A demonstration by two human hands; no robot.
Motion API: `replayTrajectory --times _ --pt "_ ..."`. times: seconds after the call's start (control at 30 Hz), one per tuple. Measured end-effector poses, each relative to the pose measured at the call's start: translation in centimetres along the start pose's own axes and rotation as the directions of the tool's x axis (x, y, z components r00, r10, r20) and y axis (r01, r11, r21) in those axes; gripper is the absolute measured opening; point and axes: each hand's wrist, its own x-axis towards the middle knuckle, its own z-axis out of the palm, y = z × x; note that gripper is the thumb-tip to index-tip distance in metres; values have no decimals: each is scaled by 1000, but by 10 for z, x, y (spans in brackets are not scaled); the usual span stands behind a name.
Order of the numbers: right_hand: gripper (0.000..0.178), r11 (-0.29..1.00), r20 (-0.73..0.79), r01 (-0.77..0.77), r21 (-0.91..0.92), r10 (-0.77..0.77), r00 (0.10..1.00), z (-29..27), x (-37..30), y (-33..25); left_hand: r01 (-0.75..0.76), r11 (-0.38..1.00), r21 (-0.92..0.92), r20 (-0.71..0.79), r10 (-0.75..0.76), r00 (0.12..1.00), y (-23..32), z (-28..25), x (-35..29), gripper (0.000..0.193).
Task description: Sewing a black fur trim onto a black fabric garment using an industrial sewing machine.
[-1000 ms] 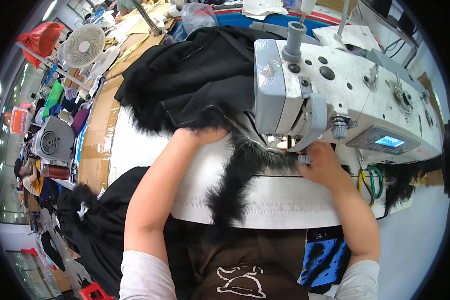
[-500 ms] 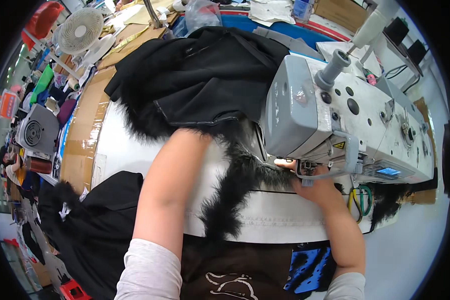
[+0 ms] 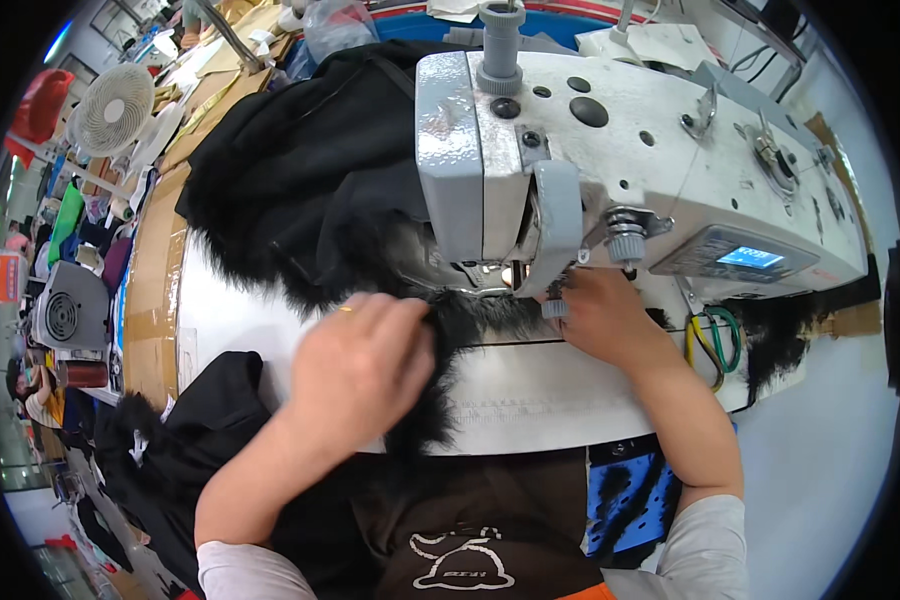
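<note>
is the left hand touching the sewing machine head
No, the left hand is at the black fur strip, apart from the machine head.

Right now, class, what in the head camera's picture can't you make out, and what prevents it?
All in the head view:
Right hand: fingertips hidden behind the grey guard.
Left hand: motion-blurred, so its grip on the black fur strip is unclear.
Black garment: right side hidden by the sewing machine.
Lit screen: characters too small.
Left sleeve: cut off by the lower edge.
</note>
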Motion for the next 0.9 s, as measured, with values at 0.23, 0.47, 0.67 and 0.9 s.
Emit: replayTrajectory --times 0.23,0.47,0.67,0.9 --pt "45 999 119 -31 -32 34 992 -1 6 1 -238 970 58 -124 244 962 -29 59 23 30" --pt "55 994 171 63 -87 -47 984 -4 6 1 -357 882 306 -27 383 923 -18 53 4 39" --pt "66 977 345 5 -212 70 936 -20 10 -32 -374 846 381 -46 421 906 -19 58 -1 36" --pt "10 943 167 -100 -317 160 973 -13 5 -18 -385 895 223 19 391 920 -41 55 30 29"
